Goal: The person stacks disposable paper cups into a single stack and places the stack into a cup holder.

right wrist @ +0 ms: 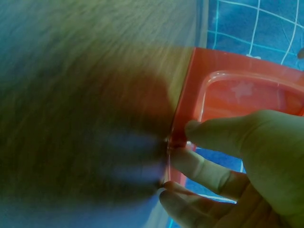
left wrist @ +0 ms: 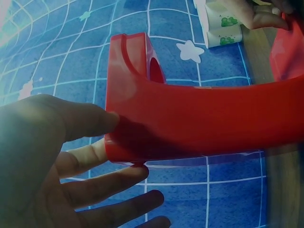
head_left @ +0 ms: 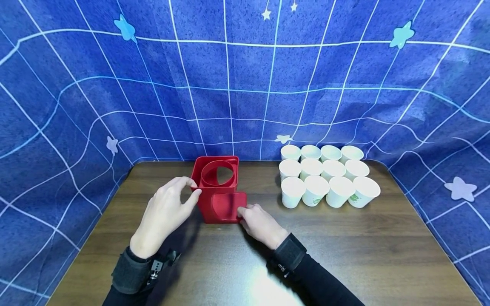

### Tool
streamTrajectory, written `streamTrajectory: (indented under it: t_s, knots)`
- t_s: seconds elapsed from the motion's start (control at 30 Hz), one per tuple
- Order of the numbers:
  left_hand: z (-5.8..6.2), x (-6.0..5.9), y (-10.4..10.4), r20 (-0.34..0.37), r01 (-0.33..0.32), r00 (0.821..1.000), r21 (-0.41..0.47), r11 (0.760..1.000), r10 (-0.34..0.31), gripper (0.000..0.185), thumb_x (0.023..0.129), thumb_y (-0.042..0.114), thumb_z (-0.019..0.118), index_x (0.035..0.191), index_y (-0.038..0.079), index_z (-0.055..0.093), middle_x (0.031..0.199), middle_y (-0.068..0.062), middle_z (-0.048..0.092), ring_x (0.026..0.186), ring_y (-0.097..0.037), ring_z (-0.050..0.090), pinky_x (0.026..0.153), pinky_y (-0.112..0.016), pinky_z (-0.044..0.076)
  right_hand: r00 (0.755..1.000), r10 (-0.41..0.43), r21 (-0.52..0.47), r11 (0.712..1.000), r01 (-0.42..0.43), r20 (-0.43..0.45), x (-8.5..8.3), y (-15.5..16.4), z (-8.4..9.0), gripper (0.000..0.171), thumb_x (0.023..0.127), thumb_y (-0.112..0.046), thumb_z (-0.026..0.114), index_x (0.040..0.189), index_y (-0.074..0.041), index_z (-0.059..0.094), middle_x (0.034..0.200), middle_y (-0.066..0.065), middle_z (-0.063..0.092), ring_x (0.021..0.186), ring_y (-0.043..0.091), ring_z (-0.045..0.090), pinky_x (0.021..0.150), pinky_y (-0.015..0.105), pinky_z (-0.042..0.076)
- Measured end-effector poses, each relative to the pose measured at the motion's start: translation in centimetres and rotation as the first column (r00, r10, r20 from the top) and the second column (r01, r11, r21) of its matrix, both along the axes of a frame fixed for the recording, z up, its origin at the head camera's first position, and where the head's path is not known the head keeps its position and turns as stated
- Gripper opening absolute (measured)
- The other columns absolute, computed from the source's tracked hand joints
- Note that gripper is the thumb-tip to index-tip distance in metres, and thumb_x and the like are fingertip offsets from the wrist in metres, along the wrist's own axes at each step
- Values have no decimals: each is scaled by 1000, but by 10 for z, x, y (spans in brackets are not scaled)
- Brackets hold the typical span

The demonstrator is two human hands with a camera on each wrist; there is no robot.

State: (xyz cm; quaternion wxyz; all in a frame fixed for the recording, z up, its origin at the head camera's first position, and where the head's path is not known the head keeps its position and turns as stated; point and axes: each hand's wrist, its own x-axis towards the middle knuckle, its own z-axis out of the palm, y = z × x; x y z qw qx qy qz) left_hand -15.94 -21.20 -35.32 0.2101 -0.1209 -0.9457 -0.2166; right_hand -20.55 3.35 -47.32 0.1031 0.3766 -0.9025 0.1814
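Observation:
A red plastic box-shaped holder point(head_left: 206, 206) stands on the table, with a round ring point(head_left: 210, 172) inside its open top. My left hand point(head_left: 164, 212) pinches the holder's upper front left edge between thumb and index finger. The other left fingers spread loosely beneath that corner in the left wrist view. Low on the holder's front is a red panel point(head_left: 240, 199) with a rounded recess. Its right edge is pinched by my right hand point(head_left: 262, 225), thumb on the face and fingers behind in the right wrist view. Whether the panel is a separate piece I cannot tell.
Rows of white paper cups point(head_left: 292, 193) stand upright at the right rear, some with a green print. The wooden table point(head_left: 214, 263) ends at a blue curtain point(head_left: 249, 106) with white lines and stars, which hangs behind and at both sides.

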Motion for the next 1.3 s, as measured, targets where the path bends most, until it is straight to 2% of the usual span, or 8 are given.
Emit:
streamTrajectory:
  t_s: [0.2,0.33,0.5,0.6,0.83,0.97,1.13,1.3]
  knots:
    - [-4,9,-5,3,-36,999,57,998,36,61,91,41,77,142,14,55,122,-12,72,110,-33,69,83,-56,59,1000,-6,19,1000,6,14,7,9,-1,16,90,-14,78,96,-8,64,90,6,66,82,22,67,74,35,59]
    - [-20,17,-13,106,-105,990,88,991,96,71,90,58,72,144,17,52,124,-10,72,112,-35,68,83,-58,56,999,-23,20,1000,23,-31,17,22,-1,21,90,-18,79,101,-7,64,94,7,65,84,24,65,76,39,58]
    - [-53,24,-14,323,-142,938,25,990,126,90,87,80,57,147,14,51,136,-14,66,122,-38,64,90,-63,54,997,-78,-3,997,78,-5,35,45,0,38,90,-24,79,120,-5,67,109,11,67,97,29,67,84,45,59]
    - [-75,31,-8,372,-142,917,-37,989,145,99,84,85,54,148,10,51,142,-18,62,128,-40,59,96,-65,52,994,-103,-21,994,104,26,45,59,0,52,90,-29,79,133,-4,63,122,16,66,110,33,66,91,49,59]
    - [-113,51,32,308,-60,945,-171,983,111,92,80,80,66,139,10,63,137,-14,65,128,-35,60,98,-59,53,981,-192,-60,979,194,35,67,88,-2,73,85,-46,81,142,-5,59,139,23,60,129,43,57,100,60,53]
    - [-115,61,59,312,1,948,-214,977,68,95,77,81,67,145,15,58,143,-10,60,133,-34,56,99,-59,52,968,-252,-46,967,252,2,78,101,-2,84,80,-55,82,144,-7,58,141,23,59,131,49,54,102,65,50]
    - [-105,66,86,333,72,943,-206,976,0,105,77,84,63,158,21,41,161,-10,42,148,-40,37,111,-64,41,943,-329,-23,944,329,-54,88,112,1,92,76,-64,81,145,-8,57,144,24,57,133,52,52,105,66,46]
    - [-99,71,104,274,130,960,-244,961,-60,108,78,87,57,163,24,32,169,-10,28,156,-41,21,118,-68,31,922,-385,-12,923,385,-40,93,118,5,100,76,-73,76,151,-11,52,153,25,49,141,53,42,111,71,38]
